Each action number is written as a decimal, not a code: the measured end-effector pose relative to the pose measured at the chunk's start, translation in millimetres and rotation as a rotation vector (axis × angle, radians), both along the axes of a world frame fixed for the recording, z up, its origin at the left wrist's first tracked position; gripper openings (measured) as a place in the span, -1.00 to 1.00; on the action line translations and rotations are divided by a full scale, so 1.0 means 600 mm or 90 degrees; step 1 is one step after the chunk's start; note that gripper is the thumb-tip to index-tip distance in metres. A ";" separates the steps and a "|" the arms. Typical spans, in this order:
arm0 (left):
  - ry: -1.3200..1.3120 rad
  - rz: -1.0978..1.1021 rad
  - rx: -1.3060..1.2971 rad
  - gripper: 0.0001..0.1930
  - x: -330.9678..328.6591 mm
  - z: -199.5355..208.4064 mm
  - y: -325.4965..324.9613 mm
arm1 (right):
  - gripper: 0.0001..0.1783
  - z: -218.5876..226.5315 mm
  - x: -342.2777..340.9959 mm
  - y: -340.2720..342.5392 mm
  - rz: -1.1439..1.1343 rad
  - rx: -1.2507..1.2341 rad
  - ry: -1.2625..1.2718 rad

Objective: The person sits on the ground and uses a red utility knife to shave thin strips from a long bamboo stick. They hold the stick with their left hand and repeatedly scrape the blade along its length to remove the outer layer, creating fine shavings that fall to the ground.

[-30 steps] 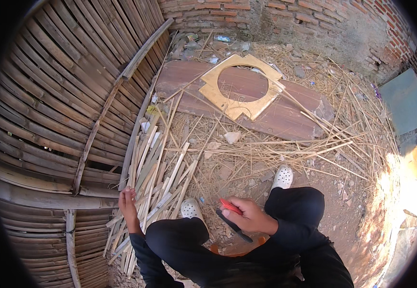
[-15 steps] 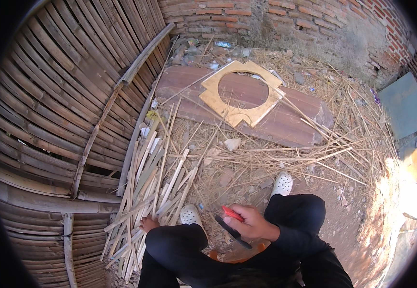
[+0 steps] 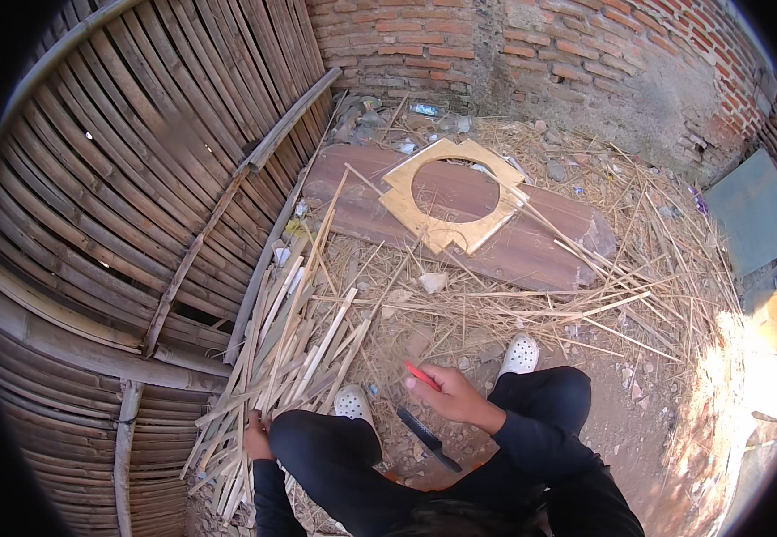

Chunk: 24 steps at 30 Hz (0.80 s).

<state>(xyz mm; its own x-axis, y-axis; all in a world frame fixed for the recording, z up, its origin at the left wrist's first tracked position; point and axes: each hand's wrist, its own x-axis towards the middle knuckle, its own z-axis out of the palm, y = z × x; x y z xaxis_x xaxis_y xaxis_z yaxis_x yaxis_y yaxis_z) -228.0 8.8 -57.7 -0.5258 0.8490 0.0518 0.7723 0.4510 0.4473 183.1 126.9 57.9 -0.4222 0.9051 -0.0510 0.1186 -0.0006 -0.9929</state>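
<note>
My left hand (image 3: 257, 438) is down at the left edge of a heap of thin bamboo strips (image 3: 308, 349), outside my left knee. Its fingers close on a long bamboo strip (image 3: 328, 215), whose far tip rises over the brown board. My right hand (image 3: 453, 394) is in front of my lap, closed on a small tool with a red handle (image 3: 422, 377); the rest of that tool is hidden or blurred. Just below this hand a long black object with a textured surface (image 3: 428, 438) slants between my legs; I cannot tell what it is.
Beyond my feet lies a brown board (image 3: 540, 246), with a yellowish panel with a large round hole (image 3: 397, 199) on it. A slatted bamboo wall (image 3: 138, 206) stands left, a brick wall (image 3: 567, 54) behind. Straw, rubble and a pale stone (image 3: 433, 282) litter the ground.
My left hand has moved slightly back along the heap, and a strip's tip now stands farther over the board. My right hand has shifted a little up and left. The view has tilted slightly.
</note>
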 end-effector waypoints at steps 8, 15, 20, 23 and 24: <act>0.054 -0.199 0.011 -0.81 0.034 0.299 0.011 | -0.61 0.048 -0.006 0.024 0.022 0.042 0.025; -0.211 -0.351 -0.092 -0.84 0.103 0.423 -0.014 | -0.62 0.069 0.050 0.096 -0.308 0.048 0.197; -0.502 -0.291 -0.159 -0.86 0.126 0.386 -0.088 | -0.57 0.095 0.118 0.119 -0.472 -0.029 0.410; -0.585 -0.296 -0.184 -0.86 0.150 0.367 -0.120 | -0.56 0.098 0.133 0.115 -0.421 0.004 0.453; -0.585 -0.288 -0.228 -0.86 0.154 0.372 -0.127 | -0.57 0.110 0.135 0.108 -0.387 -0.003 0.460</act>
<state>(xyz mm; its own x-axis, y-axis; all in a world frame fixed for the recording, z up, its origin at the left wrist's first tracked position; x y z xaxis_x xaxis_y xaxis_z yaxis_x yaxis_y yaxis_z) -135.4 -67.6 165.4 0.1285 0.8612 -0.4917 0.3361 0.4286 0.8386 264.0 192.0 124.2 0.1919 0.9808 0.0339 -0.5473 0.1356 -0.8259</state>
